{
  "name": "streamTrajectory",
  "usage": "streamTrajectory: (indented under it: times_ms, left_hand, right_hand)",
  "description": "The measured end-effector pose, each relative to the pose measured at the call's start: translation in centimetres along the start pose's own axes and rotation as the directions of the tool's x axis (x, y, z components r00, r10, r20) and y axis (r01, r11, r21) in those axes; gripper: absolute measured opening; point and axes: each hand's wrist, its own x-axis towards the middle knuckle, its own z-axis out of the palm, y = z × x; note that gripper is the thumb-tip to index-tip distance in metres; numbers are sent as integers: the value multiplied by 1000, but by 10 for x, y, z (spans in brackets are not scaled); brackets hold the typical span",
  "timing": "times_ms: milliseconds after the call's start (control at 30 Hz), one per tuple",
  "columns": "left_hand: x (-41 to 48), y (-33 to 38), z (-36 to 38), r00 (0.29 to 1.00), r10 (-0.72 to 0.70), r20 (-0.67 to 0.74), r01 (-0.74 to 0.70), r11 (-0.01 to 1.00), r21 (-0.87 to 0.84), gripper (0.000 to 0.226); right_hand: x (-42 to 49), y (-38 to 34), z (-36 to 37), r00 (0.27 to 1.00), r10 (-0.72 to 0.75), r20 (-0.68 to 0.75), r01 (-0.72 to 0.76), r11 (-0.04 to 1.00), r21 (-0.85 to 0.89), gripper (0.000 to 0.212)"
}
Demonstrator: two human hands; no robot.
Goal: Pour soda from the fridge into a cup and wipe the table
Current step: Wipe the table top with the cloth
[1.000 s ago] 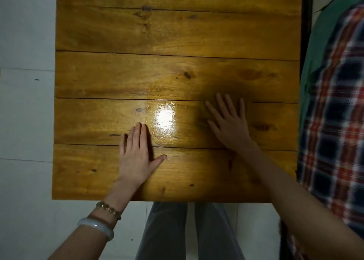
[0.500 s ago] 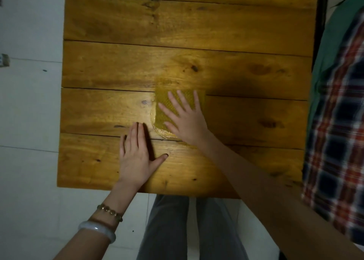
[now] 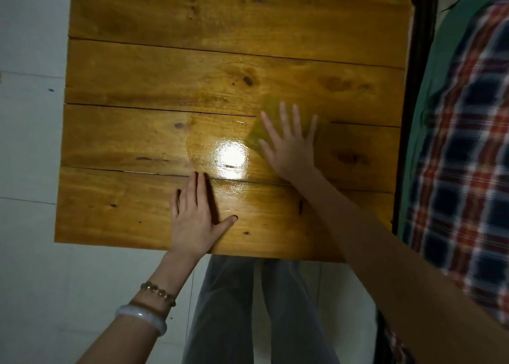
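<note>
A wooden worktop (image 3: 192,68) of wide varnished planks fills the head view, seen from above. The left hand (image 3: 194,216) lies flat near the near edge, a little left of the middle, fingers together and pointing toward the far edge, thumb spread out to the right. It is open and holds nothing; the palm presses straight on the wood. On that wrist sit a bead bracelet (image 3: 158,293) and a pale bangle (image 3: 141,318).

The right hand (image 3: 289,143) is also open, fingers spread, and rests flat on a yellow-green cloth (image 3: 257,135) that lies on the worktop right of the middle, across the seam between two planks. The cloth shows past the fingers on the left and the far side; the rest is under the palm, and the hand and cloth are both blurred. The hand presses the cloth down without closing round it.

Between the two hands a bright glare (image 3: 231,157) shines on a wet-looking patch of wood. Beyond the right edge hangs plaid fabric (image 3: 468,157) over green fabric (image 3: 451,46). Below the near edge the person's grey trousers (image 3: 234,308) show above a pale tiled floor (image 3: 30,143).
</note>
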Motion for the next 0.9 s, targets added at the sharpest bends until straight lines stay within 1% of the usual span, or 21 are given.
streamTrajectory:
  times_ms: [67,133,233,300,367,467,567,633,733,833,867,900]
  left_hand:
    - [-6,0,3,1000,-27,-6,27,1000,-7,114]
    - [-12,-4,6,1000,-13,-18,13,1000,11,111]
    - [-18,-6,9,1000,5,-29,-5,1000,21,108]
    - [-22,-3,11,999,-14,-29,14,1000,10,107]
    - [-24,3,13,999,-26,-21,26,1000,5,108]
    - [-25,9,16,999,-50,20,49,999,8,109]
    - [-25,12,15,997,-66,33,65,997,31,109]
    - [-26,13,15,996,-74,52,71,996,46,108]
    - [-27,14,16,995,-76,70,72,995,69,106]
    - [-27,12,17,995,-78,65,75,996,55,106]
    - [-28,11,18,995,-75,60,72,996,51,106]
    - [-28,10,18,997,-66,47,64,997,40,104]
  right_hand:
    - [4,-30,1,994,-97,52,98,995,-20,61]
    - [-17,-47,5,962,-259,87,261,965,-19,61]
    - [-66,-36,14,901,-432,33,430,902,43,57]
    - [-96,-11,21,886,-462,24,461,887,33,55]
    - [-117,18,22,899,-437,25,437,899,9,55]
    - [-135,57,18,930,-360,80,363,931,-32,54]
    - [-140,94,14,946,-303,115,307,951,-26,57]
    - [-139,109,10,960,-258,113,264,964,-37,60]
    - [-138,105,10,983,-152,101,157,987,-37,62]
    - [-131,75,15,998,13,60,-11,1000,-29,61]
    - [-127,64,17,998,42,49,-41,999,-22,61]
    - [-121,53,18,999,35,33,-35,999,-16,60]
